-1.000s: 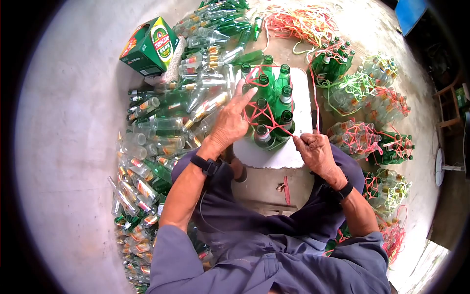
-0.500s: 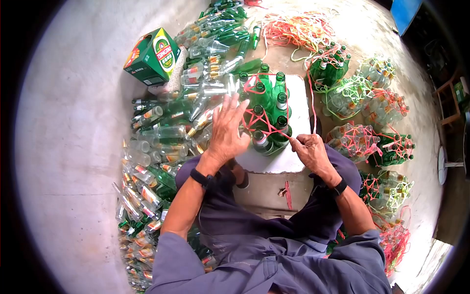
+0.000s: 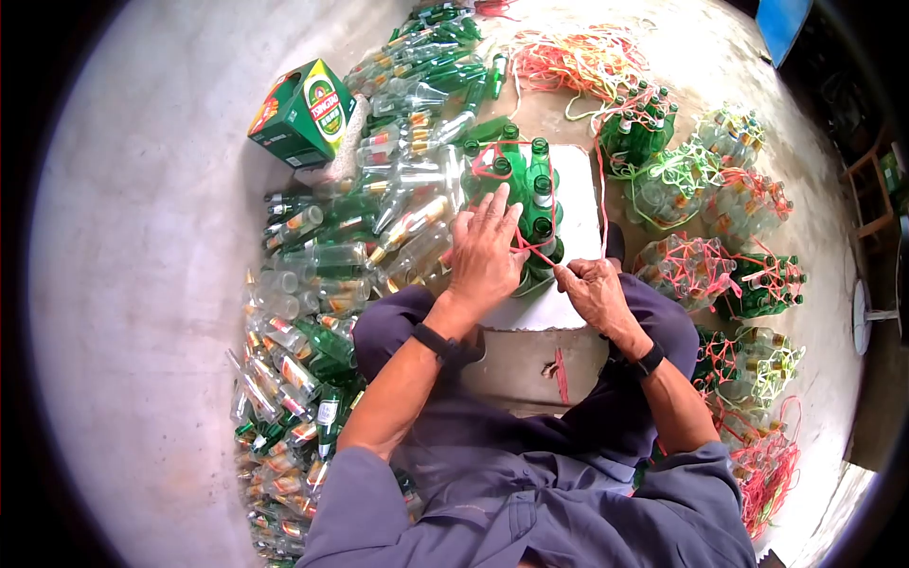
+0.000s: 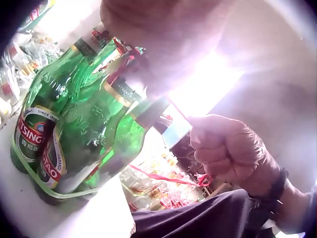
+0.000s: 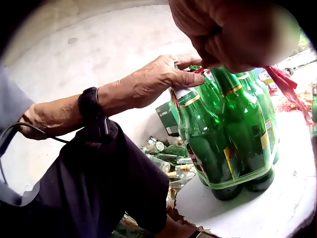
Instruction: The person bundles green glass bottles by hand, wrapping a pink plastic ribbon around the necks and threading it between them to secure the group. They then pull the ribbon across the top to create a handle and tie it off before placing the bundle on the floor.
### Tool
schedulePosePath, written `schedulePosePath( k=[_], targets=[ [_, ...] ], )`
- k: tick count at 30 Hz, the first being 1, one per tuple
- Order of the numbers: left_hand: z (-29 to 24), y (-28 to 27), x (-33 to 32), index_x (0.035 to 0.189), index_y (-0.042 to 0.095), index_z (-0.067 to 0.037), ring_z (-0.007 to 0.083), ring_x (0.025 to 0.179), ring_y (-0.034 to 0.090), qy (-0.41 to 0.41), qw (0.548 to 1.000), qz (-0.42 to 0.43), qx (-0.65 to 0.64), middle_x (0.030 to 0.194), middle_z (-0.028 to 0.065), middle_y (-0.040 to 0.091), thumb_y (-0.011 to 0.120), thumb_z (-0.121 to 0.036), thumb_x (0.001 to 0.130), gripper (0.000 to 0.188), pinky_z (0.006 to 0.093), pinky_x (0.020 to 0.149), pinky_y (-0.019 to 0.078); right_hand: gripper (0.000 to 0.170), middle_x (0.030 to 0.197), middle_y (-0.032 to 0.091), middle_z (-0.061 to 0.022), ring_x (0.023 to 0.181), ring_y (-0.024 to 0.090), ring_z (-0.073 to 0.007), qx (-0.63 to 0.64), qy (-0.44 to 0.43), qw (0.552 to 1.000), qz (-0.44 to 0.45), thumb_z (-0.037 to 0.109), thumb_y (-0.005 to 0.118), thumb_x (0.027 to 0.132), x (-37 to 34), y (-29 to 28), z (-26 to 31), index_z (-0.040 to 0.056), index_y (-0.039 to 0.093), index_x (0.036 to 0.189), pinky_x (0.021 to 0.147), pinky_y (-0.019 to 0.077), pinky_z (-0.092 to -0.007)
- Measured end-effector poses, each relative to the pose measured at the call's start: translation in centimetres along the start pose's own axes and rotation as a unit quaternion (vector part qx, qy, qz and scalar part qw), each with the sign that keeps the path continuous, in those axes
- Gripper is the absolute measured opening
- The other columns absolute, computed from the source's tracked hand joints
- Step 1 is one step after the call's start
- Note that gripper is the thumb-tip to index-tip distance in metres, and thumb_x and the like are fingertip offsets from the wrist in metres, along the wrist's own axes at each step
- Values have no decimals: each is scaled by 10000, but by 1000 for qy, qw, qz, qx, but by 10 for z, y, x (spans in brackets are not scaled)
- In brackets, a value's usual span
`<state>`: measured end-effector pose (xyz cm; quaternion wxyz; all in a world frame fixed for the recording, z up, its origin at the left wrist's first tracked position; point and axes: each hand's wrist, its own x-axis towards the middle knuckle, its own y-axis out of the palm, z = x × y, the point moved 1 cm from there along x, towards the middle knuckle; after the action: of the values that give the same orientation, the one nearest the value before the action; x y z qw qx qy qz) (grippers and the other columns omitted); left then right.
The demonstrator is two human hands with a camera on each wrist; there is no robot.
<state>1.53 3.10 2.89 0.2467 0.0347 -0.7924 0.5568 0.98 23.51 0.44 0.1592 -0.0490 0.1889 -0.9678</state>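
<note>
Person, seated: grey-blue shirt [image 3: 568,521], dark trousers [image 3: 393,327], a black band on each wrist.

Right hand [image 3: 597,292]: fingers curled, pinching a red strap [image 3: 543,255] drawn taut from the bottle necks.

Left hand [image 3: 488,248]: fingers extended and spread over the bottle tops, thumb beside the strap.

Green bottles [image 5: 245,129], one cluster: upright on a white slab [image 3: 579,208] in front of the person; Tsingtao labels; red strap laced about the necks, a pale green band [image 5: 242,179] round the lower bodies.

Loose bottles [image 3: 317,256], clear and green: piled along the left, lying down.

Strapped bundles [image 3: 682,270]: ranged along the right, red and light green lacing.

Carton [image 3: 301,115], green, Tsingtao: beyond the slab, left.

Tangled straps [image 3: 582,62], red and yellowish: heaped on the floor, far side.
</note>
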Motion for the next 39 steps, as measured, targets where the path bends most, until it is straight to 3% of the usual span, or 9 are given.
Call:
schedulePosePath(
  k=[10, 12, 16, 18, 22, 30, 32, 34, 39],
  targets=[
    [-12, 2, 0, 1421, 529, -52, 283, 1384, 462, -62, 998, 3, 18, 1550, 155, 431, 807, -181, 771, 719, 474, 1128, 257, 361, 556, 493, -206, 462, 494, -249, -14, -22, 1000, -5, 204, 607, 948, -8, 0, 0, -61, 574, 705, 509, 405, -431],
    [-13, 3, 0, 1423, 534, -72, 268, 1386, 462, -80, 997, 2, 12, 1541, 129, 445, 806, -170, 772, 713, 475, 1140, 245, 353, 564, 468, -223, 459, 467, -286, -38, -58, 997, -24, 177, 617, 948, -8, 1, -1, -65, 546, 702, 505, 396, -431],
    [-13, 4, -2, 1417, 539, -76, 259, 1384, 466, -89, 996, -2, -1, 1532, 121, 453, 800, -155, 774, 698, 484, 1147, 235, 346, 581, 466, -241, 470, 457, -336, -52, -24, 998, -4, 154, 625, 950, -14, -3, 7, -65, 532, 698, 501, 392, -429],
    [-14, 4, -1, 1407, 544, -77, 254, 1382, 471, -88, 996, -11, 5, 1520, 115, 461, 798, -140, 769, 690, 494, 1148, 232, 344, 594, 473, -253, 480, 453, -374, -72, -54, 996, -7, 145, 629, 953, -14, -2, 2, -64, 536, 695, 492, 386, -425],
    [-16, 3, 3, 1383, 564, -74, 251, 1370, 481, -96, 995, -21, 2, 1496, 109, 477, 799, -133, 761, 668, 498, 1148, 231, 369, 596, 474, -251, 480, 451, -386, -52, -53, 997, -13, 153, 637, 955, -17, -4, 11, -64, 523, 680, 490, 385, -435],
    [-13, 4, 1, 1340, 600, -51, 240, 1354, 492, -91, 995, -33, 0, 1458, 105, 497, 783, -138, 775, 600, 497, 1131, 257, 326, 640, 562, -247, 601, 619, -411, -192, -134, 972, -15, 128, 660, 923, -18, -12, 32, -46, 558, 668, 525, 461, -450],
    [-13, 3, 1, 1335, 602, -37, 240, 1355, 490, -88, 996, -35, 2, 1458, 108, 496, 776, -141, 783, 587, 495, 1122, 265, 284, 670, 587, -236, 603, 626, -403, -188, -114, 975, -5, 103, 662, 898, -15, -19, 41, -29, 553, 671, 545, 488, -451],
    [-13, 3, 2, 1332, 604, -33, 242, 1350, 492, -89, 995, -34, 3, 1446, 108, 501, 774, -137, 783, 584, 493, 1117, 267, 241, 679, 615, -215, 606, 638, -391, -251, -230, 940, -5, 86, 665, 871, -6, -26, 48, -8, 547, 682, 561, 513, -451],
    [-10, 6, 1, 1329, 606, -35, 240, 1340, 498, -91, 995, -46, -14, 1427, 108, 506, 785, -146, 775, 593, 496, 1115, 263, 155, 654, 561, -143, 598, 599, -383, -333, -339, 879, 41, 70, 672, 833, 26, -40, 69, 35, 550, 743, 520, 472, -460]
  ],
)
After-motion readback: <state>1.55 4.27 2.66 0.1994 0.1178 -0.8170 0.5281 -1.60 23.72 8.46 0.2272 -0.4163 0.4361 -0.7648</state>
